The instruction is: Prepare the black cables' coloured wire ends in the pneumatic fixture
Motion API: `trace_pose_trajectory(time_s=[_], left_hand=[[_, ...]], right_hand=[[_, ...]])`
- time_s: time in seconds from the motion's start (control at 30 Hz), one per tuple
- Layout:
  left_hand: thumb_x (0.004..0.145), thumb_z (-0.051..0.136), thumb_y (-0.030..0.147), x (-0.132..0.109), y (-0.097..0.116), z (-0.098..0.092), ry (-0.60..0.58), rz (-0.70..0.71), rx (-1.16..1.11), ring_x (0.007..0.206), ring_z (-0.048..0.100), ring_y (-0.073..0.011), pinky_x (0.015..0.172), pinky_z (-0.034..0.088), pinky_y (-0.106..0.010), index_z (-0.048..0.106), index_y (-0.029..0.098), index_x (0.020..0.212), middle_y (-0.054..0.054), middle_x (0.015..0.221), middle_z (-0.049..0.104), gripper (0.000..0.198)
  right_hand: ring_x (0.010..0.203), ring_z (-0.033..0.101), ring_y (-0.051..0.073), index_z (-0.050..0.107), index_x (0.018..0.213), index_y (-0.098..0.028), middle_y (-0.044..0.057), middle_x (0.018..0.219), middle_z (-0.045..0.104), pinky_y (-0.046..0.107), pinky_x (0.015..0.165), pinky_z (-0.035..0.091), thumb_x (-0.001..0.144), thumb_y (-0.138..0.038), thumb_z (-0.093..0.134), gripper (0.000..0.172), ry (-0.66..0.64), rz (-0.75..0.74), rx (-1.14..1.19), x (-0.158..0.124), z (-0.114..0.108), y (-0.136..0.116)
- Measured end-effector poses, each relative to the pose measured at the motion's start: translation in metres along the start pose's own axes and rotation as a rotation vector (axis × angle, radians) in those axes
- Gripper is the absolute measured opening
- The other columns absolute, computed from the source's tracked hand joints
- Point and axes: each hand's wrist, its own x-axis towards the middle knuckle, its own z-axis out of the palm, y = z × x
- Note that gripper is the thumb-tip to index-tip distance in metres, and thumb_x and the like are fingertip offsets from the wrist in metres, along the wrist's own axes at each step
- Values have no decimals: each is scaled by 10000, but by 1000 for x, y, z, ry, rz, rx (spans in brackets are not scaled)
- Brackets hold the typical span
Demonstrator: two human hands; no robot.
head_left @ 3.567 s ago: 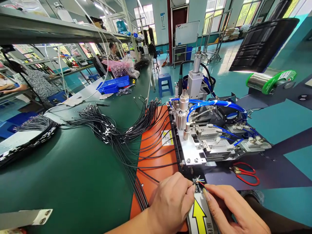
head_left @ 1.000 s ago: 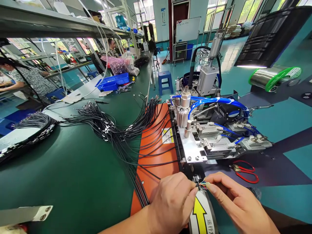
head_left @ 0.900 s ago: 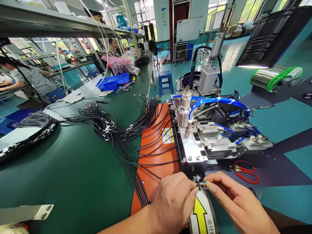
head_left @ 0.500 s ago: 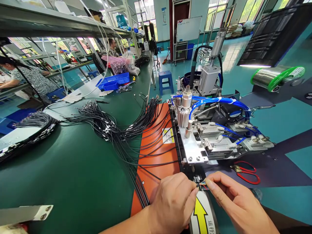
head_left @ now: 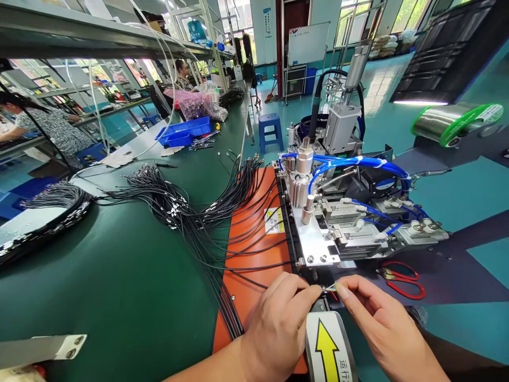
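My left hand [head_left: 280, 315] is closed round the end of a black cable, most of which its fingers hide. Thin coloured wires [head_left: 331, 289], a red one among them, stick out of that end to the right. The thumb and forefinger of my right hand [head_left: 379, 321] pinch the tips of these wires. Both hands are just in front of the machine's metal plate [head_left: 314, 239], over a dark track. Below them lies a grey cover with a yellow arrow [head_left: 328, 350]. Several black cables [head_left: 214, 281] run under my left forearm.
An orange panel [head_left: 254, 249] borders the green table [head_left: 131, 297]. A large cable bundle [head_left: 170, 204] lies across both. Red-handled cutters [head_left: 403, 280] rest right of my right hand. Further off are a solder spool [head_left: 455, 124], a blue tray [head_left: 185, 131], a blue stool [head_left: 270, 132] and two people.
My left hand has shifted up slightly, with its fingers now further forward. The right hand has risen slightly, still pinching the wires. The red wire now hangs lower, apart from the others.
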Motion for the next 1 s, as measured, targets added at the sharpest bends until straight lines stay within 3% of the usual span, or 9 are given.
trace_pose_trajectory(time_s=[0.13, 0.23, 0.37, 1.0], left_hand=[[966, 498, 95, 1, 0, -1, 1, -7, 6, 840, 582, -198, 718, 535, -320, 676, 138, 1166, -100, 935, 641, 271], [972, 500, 115, 1, 0, -1, -5, -21, 7, 833, 577, -202, 709, 531, -320, 678, 141, 1150, -101, 925, 638, 253], [962, 499, 105, 0, 0, -1, -12, -27, 4, 829, 576, -205, 709, 531, -318, 678, 143, 1127, -100, 922, 636, 246], [929, 500, 77, -1, -1, 1, -19, -33, 15, 840, 568, -210, 715, 521, -321, 672, 152, 1123, -99, 939, 622, 269]], right_hand=[[843, 580, 171, 618, 1070, -225, 24, 922, 640, 223, 772, 517, 966, -570, 540, 369, 4, 2, -35, 3, 3, 5], [806, 586, 179, 620, 1113, -222, 27, 896, 649, 240, 724, 528, 964, -577, 535, 394, 6, 10, -31, 4, 5, 8], [758, 595, 180, 629, 1087, -216, 28, 863, 653, 245, 665, 525, 960, -582, 531, 400, 17, -16, -48, 4, 6, 9], [752, 593, 152, 620, 1088, -238, 3, 855, 637, 205, 662, 515, 978, -579, 503, 376, 9, -39, -123, 2, 6, 9]])
